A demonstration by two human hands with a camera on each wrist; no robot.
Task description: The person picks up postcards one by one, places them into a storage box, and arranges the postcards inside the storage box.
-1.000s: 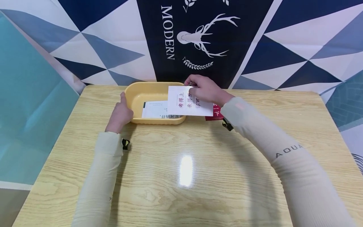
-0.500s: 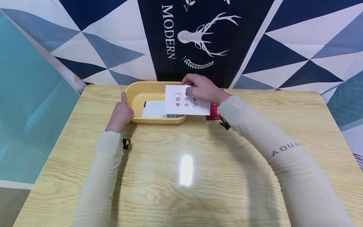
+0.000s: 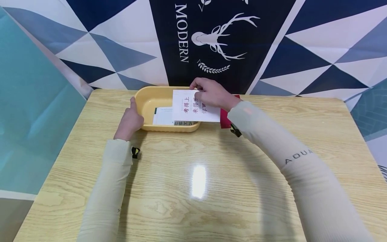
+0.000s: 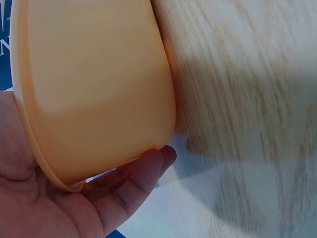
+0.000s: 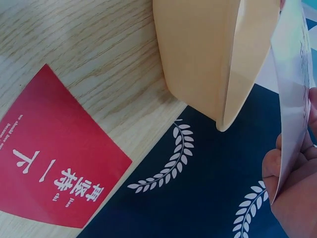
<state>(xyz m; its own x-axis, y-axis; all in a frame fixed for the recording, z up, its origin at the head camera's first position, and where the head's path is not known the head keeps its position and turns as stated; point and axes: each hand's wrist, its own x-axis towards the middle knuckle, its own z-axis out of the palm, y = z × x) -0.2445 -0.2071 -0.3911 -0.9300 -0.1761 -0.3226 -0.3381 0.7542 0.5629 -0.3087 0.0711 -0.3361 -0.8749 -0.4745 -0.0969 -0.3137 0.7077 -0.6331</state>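
My left hand [image 3: 129,120] grips the left end of a yellow plastic basin [image 3: 169,128]; in the left wrist view its fingers [image 4: 143,173] curl round the outside wall. A white card [image 3: 179,106] with lines of red Chinese characters is pinched at its back edge by my right hand [image 3: 213,94]. The card is held over the basin's right part and hides much of what lies below. Inside the basin, partly covered, is another white card [image 3: 163,116] with dark print and a dark green corner.
Just right of the basin, a red card [image 5: 59,153] with white characters lies on the wooden table [image 3: 169,181], partly under my right forearm. A patterned backdrop [image 3: 229,43] with a deer head rises along the table's back edge.
My right hand has shifted slightly left with the white card, which covers more of the basin. The left hand keeps its place on the basin.
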